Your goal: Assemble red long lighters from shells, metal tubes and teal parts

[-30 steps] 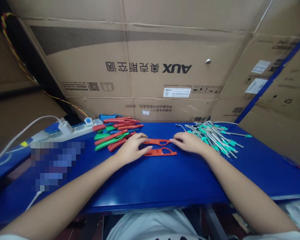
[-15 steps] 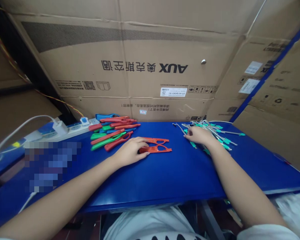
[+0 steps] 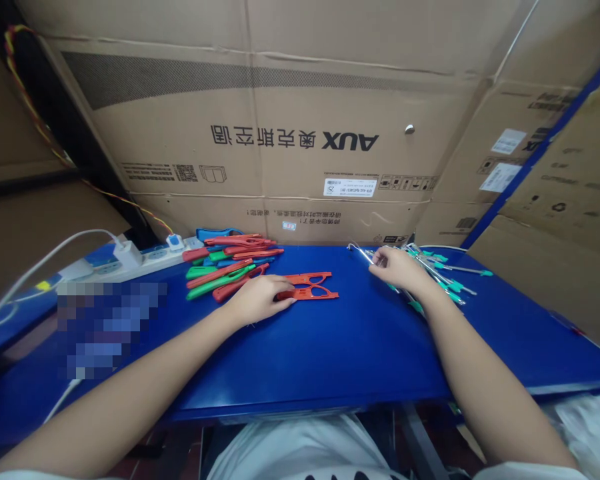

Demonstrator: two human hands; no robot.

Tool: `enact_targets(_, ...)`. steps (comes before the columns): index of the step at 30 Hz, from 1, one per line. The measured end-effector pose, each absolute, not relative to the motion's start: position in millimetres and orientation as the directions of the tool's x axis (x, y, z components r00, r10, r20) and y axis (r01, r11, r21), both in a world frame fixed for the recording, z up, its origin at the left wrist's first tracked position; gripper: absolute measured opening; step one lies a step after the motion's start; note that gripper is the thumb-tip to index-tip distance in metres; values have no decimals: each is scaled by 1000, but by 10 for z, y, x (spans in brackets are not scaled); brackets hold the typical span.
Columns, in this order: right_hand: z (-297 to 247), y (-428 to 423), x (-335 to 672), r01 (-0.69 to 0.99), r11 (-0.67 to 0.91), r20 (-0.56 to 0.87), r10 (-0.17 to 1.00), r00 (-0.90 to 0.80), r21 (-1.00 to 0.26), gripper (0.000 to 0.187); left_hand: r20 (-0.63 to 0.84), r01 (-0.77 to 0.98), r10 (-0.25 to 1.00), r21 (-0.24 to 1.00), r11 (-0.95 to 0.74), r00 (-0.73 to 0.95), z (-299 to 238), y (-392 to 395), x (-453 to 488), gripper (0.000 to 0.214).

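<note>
My left hand (image 3: 260, 298) is closed round the near ends of two red plastic handle halves (image 3: 320, 293). They lie side by side on the blue table, their ends with oval openings pointing right; my fingers hide the rest. My right hand (image 3: 397, 268) pinches a thin silver metal rod (image 3: 364, 254), whose hooked end points to the back left. Under and behind this hand spreads a pile of metal rods with green tips (image 3: 450, 283). Left of the red halves lies a heap of red, green and blue plastic handles (image 3: 225, 267).
A white power strip (image 3: 140, 261) with plugs and cables runs along the back left of the blue table (image 3: 330, 360). Cardboard panels (image 3: 290, 87) wall off the back and the right side. A blurred-out patch (image 3: 113, 330) covers something at left.
My right hand now holds a rod at the left edge of the rod pile, its green end no longer showing by the fingers. My left hand keeps its hold; the view has shifted slightly.
</note>
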State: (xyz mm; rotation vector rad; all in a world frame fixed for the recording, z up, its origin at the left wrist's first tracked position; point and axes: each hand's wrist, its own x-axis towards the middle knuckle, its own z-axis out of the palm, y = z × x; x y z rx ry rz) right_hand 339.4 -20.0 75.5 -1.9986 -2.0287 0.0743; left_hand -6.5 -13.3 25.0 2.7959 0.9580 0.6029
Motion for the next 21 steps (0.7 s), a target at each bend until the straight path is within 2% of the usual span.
enact_targets(3, 705, -210, 3321, 927, 174, 347, 937, -51, -333, 9, 318, 576, 623, 238, -782, 715, 273, -117, -102, 24)
enact_targets(6, 621, -229, 3205, 865, 319, 463, 878, -117, -386, 10, 344, 594, 655, 276, -755, 673, 312, -119, -132, 31)
enact_targets(10, 564, -313, 3024, 797, 434, 531, 830, -172, -420, 9, 423, 574, 763, 502, -646, 488, 326, -168, -81, 66)
enact_targets(13, 569, -389, 2918, 779, 498, 555, 797, -238, -380, 6, 397, 448, 803, 678, -583, 444, 301, -232, 14, 77)
enact_targets(15, 576, -425, 2879, 765, 532, 544, 788, -289, -364, 6, 397, 355, 801, 744, -566, 448, 283, -276, 69, 77)
enact_targets(17, 578, -445, 2865, 750, 556, 530, 783, -326, -360, 7, 407, 331, 803, 758, -563, 435, 272, -312, 103, 73)
enact_targets(21, 566, -452, 2873, 737, 578, 536, 769, -349, -350, 6, 444, 463, 810, 667, -584, 382, 266, -348, 123, 50)
